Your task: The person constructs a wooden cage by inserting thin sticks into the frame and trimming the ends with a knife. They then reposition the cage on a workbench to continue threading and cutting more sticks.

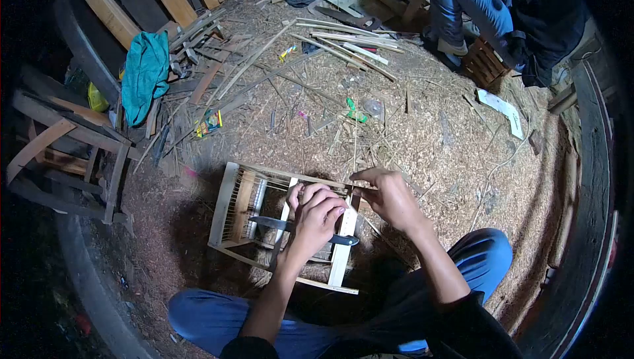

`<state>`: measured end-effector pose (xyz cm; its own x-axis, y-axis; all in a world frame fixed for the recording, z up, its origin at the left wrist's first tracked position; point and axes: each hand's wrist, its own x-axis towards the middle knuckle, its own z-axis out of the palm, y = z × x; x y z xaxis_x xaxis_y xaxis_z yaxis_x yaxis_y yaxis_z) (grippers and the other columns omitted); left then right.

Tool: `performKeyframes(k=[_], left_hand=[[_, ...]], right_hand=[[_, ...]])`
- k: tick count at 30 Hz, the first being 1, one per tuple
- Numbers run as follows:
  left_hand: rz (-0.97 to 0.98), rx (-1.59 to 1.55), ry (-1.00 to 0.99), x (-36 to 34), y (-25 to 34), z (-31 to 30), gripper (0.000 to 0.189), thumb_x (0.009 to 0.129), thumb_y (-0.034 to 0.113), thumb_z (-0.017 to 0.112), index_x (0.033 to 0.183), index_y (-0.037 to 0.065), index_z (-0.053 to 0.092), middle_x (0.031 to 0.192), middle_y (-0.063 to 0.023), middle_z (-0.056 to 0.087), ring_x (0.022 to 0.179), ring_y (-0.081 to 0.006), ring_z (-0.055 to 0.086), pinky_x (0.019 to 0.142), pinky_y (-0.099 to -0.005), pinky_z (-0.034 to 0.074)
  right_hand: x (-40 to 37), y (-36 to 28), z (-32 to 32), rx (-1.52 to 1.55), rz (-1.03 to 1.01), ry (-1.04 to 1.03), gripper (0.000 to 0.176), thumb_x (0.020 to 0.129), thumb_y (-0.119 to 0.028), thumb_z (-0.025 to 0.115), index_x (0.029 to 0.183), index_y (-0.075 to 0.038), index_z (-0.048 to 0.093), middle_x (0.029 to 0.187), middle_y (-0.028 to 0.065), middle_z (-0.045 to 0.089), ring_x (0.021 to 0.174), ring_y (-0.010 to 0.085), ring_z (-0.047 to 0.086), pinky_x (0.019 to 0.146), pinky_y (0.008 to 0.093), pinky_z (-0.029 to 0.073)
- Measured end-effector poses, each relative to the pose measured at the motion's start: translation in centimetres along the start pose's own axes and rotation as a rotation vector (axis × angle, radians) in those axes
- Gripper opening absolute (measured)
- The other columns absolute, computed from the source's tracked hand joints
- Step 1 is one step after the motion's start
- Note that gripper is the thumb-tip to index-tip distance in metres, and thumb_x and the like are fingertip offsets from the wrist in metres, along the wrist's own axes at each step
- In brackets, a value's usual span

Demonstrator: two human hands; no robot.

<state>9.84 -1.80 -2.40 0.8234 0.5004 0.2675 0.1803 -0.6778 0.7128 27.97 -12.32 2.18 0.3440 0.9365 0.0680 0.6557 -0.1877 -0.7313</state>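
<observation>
A small wooden cage frame [340, 263] with thin bars along one side lies on the ground between my knees. My left hand [316, 217] rests over its top, fingers curled close together; what they grip is hidden. Across the frame, partly under that hand, lies a knife [267, 222] with a dark blade and handle. My right hand [391, 202] is closed at the frame's far right corner, thumb and forefinger pinching a thin stick [356, 141] that points away from me.
Wood shavings cover the floor. Long wooden strips [343, 45] lie ahead, near a green cloth [144, 75] and scrap wood. A stool-like wooden frame [72, 147] stands left. Another person in jeans [472, 2] sits at upper right. A dark beam [581, 180] runs along the right.
</observation>
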Motion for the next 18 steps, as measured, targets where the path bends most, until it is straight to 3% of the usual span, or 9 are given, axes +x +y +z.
performKeyframes(k=[10,14,18], left_hand=[[0.008,0.039,0.039,-0.1,0.3,0.3,0.005,0.089,0.014,0.073,0.092,0.011,0.075,0.098,-0.0006,0.069,0.110,-0.0212,0.058,0.110,-0.0475,0.026],[0.028,0.025,0.056,0.0,0.2,0.3,0.003,0.089,0.013,0.072,0.091,0.012,0.074,0.097,-0.0002,0.070,0.104,-0.0207,0.061,0.107,-0.0469,0.029],[0.040,0.025,0.075,0.0,0.1,0.2,0.004,0.090,0.014,0.071,0.092,0.011,0.073,0.096,-0.0002,0.070,0.101,-0.0213,0.062,0.103,-0.0461,0.032]], right_hand=[[-0.4,-1.1,0.7,-0.079,-0.111,-0.021,0.029,0.083,-0.001,0.069,0.111,-0.004,0.075,0.113,0.0181,0.073,0.100,0.0378,0.070,0.089,0.0435,0.056],[0.2,-0.9,0.9,0.067,0.001,-0.024,0.020,0.090,-0.007,0.071,0.109,-0.007,0.075,0.101,0.0183,0.075,0.087,0.0382,0.073,0.077,0.0424,0.058],[0.1,-0.5,1.8,0.254,0.126,0.058,0.017,0.092,-0.007,0.071,0.109,-0.006,0.075,0.098,0.0182,0.076,0.086,0.0344,0.075,0.076,0.0411,0.058]])
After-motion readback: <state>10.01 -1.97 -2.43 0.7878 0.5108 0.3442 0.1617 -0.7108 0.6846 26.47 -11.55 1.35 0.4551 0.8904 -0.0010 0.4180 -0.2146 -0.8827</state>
